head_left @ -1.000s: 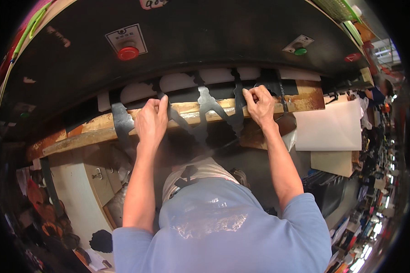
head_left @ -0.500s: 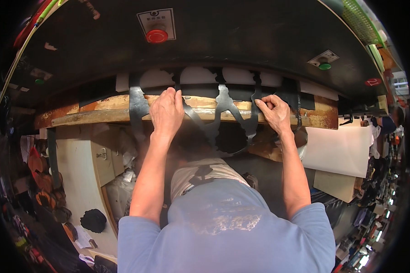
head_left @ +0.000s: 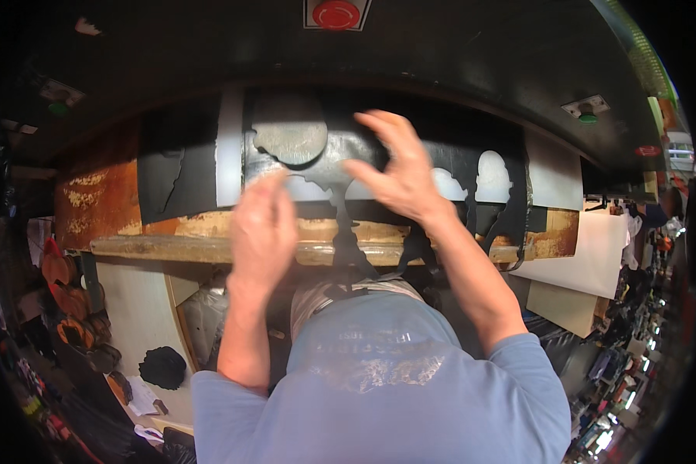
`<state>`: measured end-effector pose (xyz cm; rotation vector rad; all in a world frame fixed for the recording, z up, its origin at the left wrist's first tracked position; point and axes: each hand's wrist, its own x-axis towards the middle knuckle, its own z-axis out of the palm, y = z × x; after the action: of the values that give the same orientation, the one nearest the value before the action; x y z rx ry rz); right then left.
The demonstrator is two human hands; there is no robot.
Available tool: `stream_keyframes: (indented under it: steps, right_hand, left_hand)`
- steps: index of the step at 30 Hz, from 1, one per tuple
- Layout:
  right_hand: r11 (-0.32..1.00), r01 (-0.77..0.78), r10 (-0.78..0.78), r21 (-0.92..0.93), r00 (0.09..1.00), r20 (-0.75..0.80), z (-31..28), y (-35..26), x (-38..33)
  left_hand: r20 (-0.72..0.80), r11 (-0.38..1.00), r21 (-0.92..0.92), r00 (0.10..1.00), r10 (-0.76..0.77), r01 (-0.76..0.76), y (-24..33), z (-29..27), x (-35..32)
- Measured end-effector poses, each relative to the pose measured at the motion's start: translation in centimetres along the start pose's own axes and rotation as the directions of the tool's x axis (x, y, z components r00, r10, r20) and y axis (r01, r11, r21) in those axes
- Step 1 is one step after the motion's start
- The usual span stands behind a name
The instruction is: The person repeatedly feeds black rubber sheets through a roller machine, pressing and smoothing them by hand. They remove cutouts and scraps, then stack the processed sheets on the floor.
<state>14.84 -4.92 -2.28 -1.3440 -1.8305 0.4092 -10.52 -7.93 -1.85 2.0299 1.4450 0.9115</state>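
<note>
A black sheet (head_left: 334,155) with several rounded cut-outs lies on the bench under the dark machine. White board shows through the holes, and narrow strips of the sheet hang over the wooden front edge. My left hand (head_left: 263,232) is over the sheet's left part, near a large round opening. Motion smears its fingers, so whether they hold the sheet's edge cannot be made out. Above the middle of the sheet is my right hand (head_left: 402,174), thumb and fingers spread, with nothing between them.
The dark machine front (head_left: 456,62) overhangs the bench, with a red button (head_left: 336,14) and a green button (head_left: 588,117). The worn wooden edge (head_left: 170,247) runs across in front of me. Below left stands a pale cabinet (head_left: 135,309); a white panel (head_left: 580,247) is at right.
The sheet now lies farther out from under the machine, showing more of its surface. My right hand let go of a strip and moved left and forward, opening; my left hand came nearer.
</note>
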Motion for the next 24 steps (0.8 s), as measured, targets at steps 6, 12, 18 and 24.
stream_keyframes:
  steps: [6,12,18,24]
  right_hand:
    - [0.993,0.049,-0.041,-0.106,0.997,0.07,10.2,-1.1,4.7]
    - [0.936,-0.113,0.079,0.332,0.99,0.114,5.4,0.0,5.6]
    - [0.883,-0.135,0.14,0.45,0.99,0.022,-1.9,2.8,3.3]
    - [0.987,0.084,-0.073,-0.137,0.994,0.085,0.2,5.5,0.6]
  left_hand:
    - [-0.139,0.996,0.057,0.987,0.078,-0.07,-4.8,1.6,6.3]
    - [-0.141,0.977,0.188,0.981,0.131,-0.103,-5.5,2.9,5.4]
    - [-0.167,0.967,0.218,0.971,0.17,-0.132,-4.9,3.3,5.8]
    - [-0.153,0.97,0.214,0.977,0.146,-0.112,-5.1,3.5,5.6]
